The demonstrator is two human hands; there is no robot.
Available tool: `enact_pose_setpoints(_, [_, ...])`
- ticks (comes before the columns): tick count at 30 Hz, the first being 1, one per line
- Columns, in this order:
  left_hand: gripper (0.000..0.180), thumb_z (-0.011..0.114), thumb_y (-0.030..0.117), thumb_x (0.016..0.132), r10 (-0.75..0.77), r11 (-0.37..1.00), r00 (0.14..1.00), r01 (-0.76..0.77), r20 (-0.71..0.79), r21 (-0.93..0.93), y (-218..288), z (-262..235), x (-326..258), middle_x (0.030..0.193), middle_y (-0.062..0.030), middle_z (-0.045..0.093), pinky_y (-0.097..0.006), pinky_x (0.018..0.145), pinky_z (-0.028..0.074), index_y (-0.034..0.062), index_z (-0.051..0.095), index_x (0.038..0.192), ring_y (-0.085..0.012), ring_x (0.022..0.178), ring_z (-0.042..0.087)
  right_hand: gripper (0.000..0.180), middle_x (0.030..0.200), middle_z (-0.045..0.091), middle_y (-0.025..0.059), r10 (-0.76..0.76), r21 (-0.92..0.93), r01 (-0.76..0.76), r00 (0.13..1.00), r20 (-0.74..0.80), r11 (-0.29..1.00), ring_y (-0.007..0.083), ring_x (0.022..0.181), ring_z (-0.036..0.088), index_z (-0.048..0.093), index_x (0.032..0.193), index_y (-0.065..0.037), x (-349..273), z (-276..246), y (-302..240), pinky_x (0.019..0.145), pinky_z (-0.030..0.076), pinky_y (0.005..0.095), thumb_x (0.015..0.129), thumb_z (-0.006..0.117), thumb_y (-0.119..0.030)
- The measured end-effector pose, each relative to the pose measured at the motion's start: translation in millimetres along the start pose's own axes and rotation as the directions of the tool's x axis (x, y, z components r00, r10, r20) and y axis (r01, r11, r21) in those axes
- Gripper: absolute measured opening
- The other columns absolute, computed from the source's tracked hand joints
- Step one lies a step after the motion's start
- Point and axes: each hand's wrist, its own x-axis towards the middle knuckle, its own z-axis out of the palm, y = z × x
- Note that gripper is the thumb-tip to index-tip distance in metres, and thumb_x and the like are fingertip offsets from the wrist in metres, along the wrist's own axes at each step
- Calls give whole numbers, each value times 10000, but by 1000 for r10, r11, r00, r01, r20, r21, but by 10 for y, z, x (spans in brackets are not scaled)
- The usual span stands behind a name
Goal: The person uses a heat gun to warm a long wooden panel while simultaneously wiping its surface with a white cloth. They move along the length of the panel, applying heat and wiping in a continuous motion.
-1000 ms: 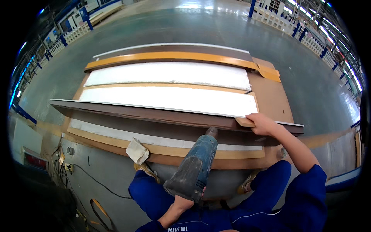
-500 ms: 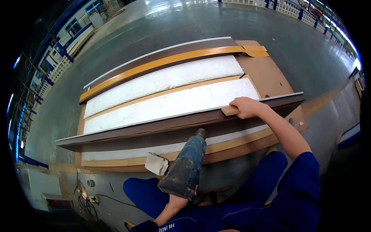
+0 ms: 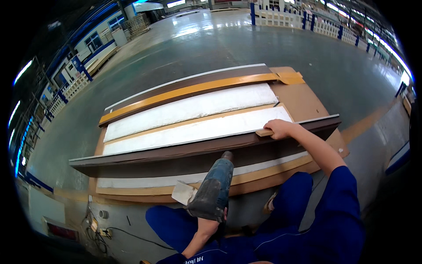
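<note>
My left hand (image 3: pixel 206 226) is wrapped round a blue and black heat gun (image 3: pixel 215 187). Its metal nozzle points at the near side of a long dark brown strip with a pale edge (image 3: pixel 184 155). The nozzle sits close to that brown face; whether it touches, I cannot make out. Farther right, my right hand (image 3: pixel 281 128) grips a small wooden block (image 3: pixel 264 132) at the strip's upper edge. Beside the gun lies a folded whitish pad or cloth (image 3: pixel 183 192), partly hidden by the gun's body.
Under the strip are white foam panels (image 3: pixel 189 108) with wooden slats, on a brown board (image 3: pixel 303 99). A yellow-orange strip (image 3: pixel 189 94) runs along the far side. A cable (image 3: pixel 136 235) lies on the floor at lower left. White fences (image 3: pixel 281 20) stand far off.
The whole view has tilted up, so the workpiece sits lower in it. The block shows more edge-on in my right hand. Both hands keep their hold, with the gun still near the strip.
</note>
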Motion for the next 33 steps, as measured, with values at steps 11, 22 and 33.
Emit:
enact_pose_setpoints(11, [119, 601, 74, 831, 6, 997, 999, -10, -47, -81, 92, -237, -48, 693, -75, 541, -279, 537, 459, -13, 524, 855, -168, 583, 549, 341, 966, 596, 196, -39, -44, 40, 999, 15, 998, 346, 948, 547, 585, 968, 12, 449, 24, -422, 826, 444, 392, 670, 569, -154])
enact_pose_setpoints(22, [123, 651, -5, 767, 10, 980, 998, -23, -66, -196, -13, -257, 33, 721, -66, 577, -269, 526, 469, -1, 553, 841, -139, 579, 558, 366, 962, 598, 190, -17, -48, 16, 1000, -2, 999, 341, 940, 552, 587, 983, -1, 371, 35, -368, 837, 446, 390, 652, 579, -158])
enact_pose_setpoints(33, [160, 639, 3, 774, 29, 979, 999, -37, -38, -200, -115, -374, -81, 794, -97, 596, -283, 552, 483, -15, 553, 908, -154, 621, 571, 315, 949, 600, 204, -15, -53, 16, 999, 31, 998, 349, 925, 560, 583, 947, 4, 640, 19, -837, 814, 454, 396, 678, 569, -157])
